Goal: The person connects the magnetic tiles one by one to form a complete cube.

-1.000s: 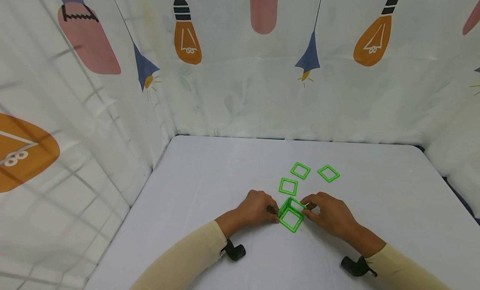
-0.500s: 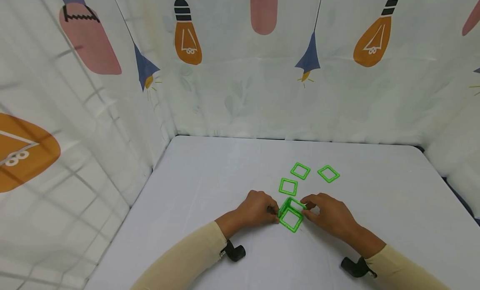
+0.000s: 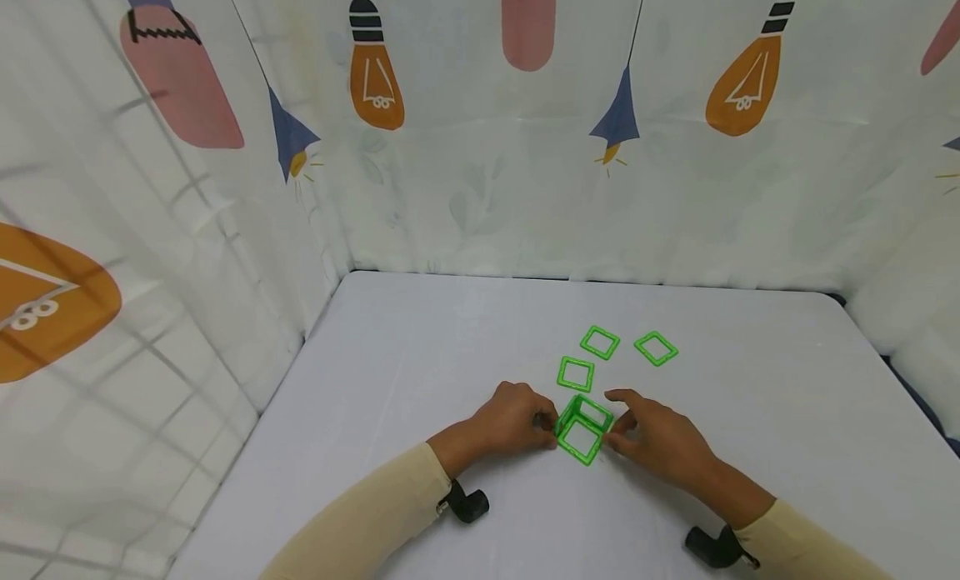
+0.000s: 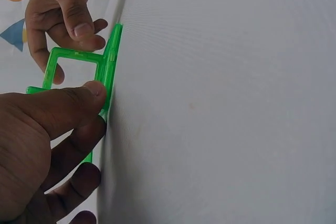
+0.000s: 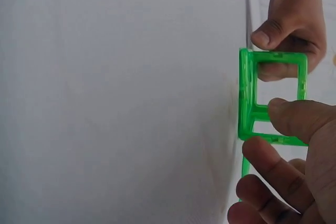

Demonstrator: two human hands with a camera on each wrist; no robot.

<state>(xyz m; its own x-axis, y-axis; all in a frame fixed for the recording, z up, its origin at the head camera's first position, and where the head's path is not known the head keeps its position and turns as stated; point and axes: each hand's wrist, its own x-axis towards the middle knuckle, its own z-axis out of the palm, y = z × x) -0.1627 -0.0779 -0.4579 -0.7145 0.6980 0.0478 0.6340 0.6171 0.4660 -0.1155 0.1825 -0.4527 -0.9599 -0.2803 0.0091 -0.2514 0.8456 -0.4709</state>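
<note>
The green shape (image 3: 591, 426), made of joined see-through squares, sits on the white tabletop (image 3: 435, 330), right in between the two hands. The left grip (image 3: 513, 417) is pinching it: the thumb is on one side of the shape's left edge and a finger is on the other side. The right grip (image 3: 660, 438) is loose and isn't squeezing anything. Its thumb and pointing finger are spread apart, just beside the right edge of the shape. I can't tell if the thumb tip is touching it.

Three more green squares lie flat, a bit farther back from the person. The first loose square (image 3: 572, 388) is just behind the shape. The second loose square (image 3: 607, 333) is behind that one, and the third loose square (image 3: 666, 341) is over to the right.
</note>
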